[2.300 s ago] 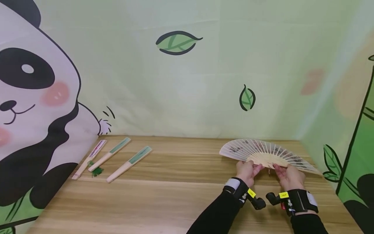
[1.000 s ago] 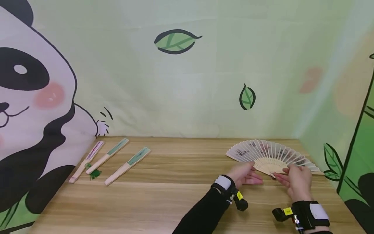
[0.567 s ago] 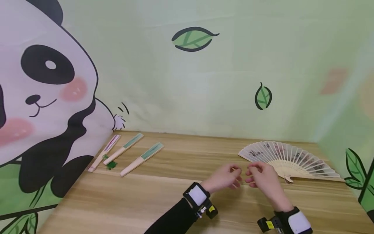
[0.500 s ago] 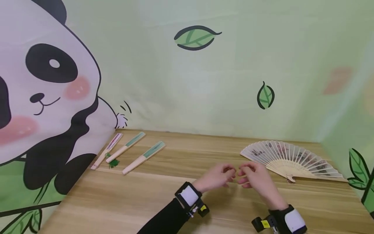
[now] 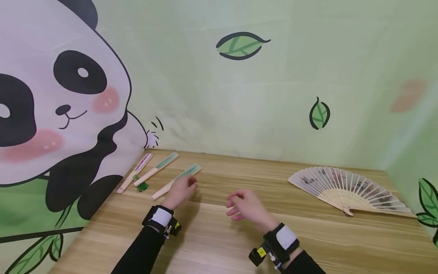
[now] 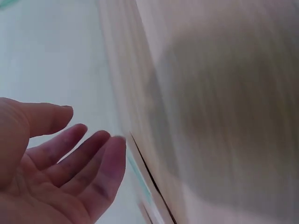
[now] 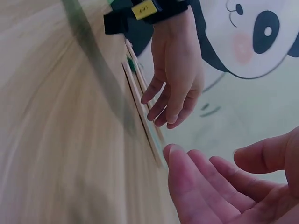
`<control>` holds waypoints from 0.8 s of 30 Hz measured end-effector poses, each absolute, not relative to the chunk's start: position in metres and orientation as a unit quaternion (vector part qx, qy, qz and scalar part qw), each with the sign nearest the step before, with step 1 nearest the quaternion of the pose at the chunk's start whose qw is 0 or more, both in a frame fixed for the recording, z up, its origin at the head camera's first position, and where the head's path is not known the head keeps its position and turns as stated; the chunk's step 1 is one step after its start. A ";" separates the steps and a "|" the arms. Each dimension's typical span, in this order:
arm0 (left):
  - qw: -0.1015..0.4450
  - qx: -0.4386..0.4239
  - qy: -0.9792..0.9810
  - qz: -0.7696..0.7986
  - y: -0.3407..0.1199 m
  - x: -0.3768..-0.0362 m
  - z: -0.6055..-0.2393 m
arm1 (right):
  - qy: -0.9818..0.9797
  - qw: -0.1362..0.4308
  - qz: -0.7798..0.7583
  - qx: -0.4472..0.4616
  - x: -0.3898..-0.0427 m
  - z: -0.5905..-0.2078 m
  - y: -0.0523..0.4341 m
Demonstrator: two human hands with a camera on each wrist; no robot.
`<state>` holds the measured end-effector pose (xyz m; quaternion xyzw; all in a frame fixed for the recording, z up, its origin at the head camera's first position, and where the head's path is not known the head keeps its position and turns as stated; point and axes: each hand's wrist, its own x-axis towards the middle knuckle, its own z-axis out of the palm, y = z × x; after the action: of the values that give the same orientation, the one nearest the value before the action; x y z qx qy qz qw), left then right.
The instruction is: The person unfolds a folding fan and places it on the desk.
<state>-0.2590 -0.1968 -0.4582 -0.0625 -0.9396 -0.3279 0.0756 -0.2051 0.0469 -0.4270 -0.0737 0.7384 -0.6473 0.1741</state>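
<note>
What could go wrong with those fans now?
The left hand is right by the nearest closed fan, so it might bump it out of place. The green tassel lies by the other two closed fans, so it could snag if one gets lifted. And the open fan is spread out with thin ribs, which might bend if something pressed on it.

Beside the left fingers (image 5: 192, 182), a folded fan (image 5: 165, 190) is pairing teal with beige; left of them, a tassel (image 5: 143, 187) is showing green. Well right of the right fingers (image 5: 236, 201), a spread fan (image 5: 347, 193) is displaying dark and reddish motifs on white.
</note>
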 end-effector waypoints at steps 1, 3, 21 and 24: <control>0.079 -0.055 -0.944 -0.314 -0.207 -0.260 -0.459 | 0.732 0.183 -0.652 -0.073 -0.207 -0.428 0.040; 0.071 -0.038 -0.949 -0.304 -0.225 -0.262 -0.461 | 0.722 0.197 -0.660 -0.069 -0.212 -0.432 0.026; 0.078 0.006 -0.971 -0.224 -0.296 -0.269 -0.479 | 0.663 0.236 -0.710 -0.014 -0.221 -0.460 -0.077; 0.086 0.003 -0.972 -0.219 -0.293 -0.271 -0.479 | 0.652 0.243 -0.718 -0.006 -0.225 -0.460 -0.089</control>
<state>-0.2714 -0.2928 -0.4791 0.0029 -0.9719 -0.2190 0.0864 -0.2249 -0.0895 -0.4595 -0.0062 0.6522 -0.7181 0.2429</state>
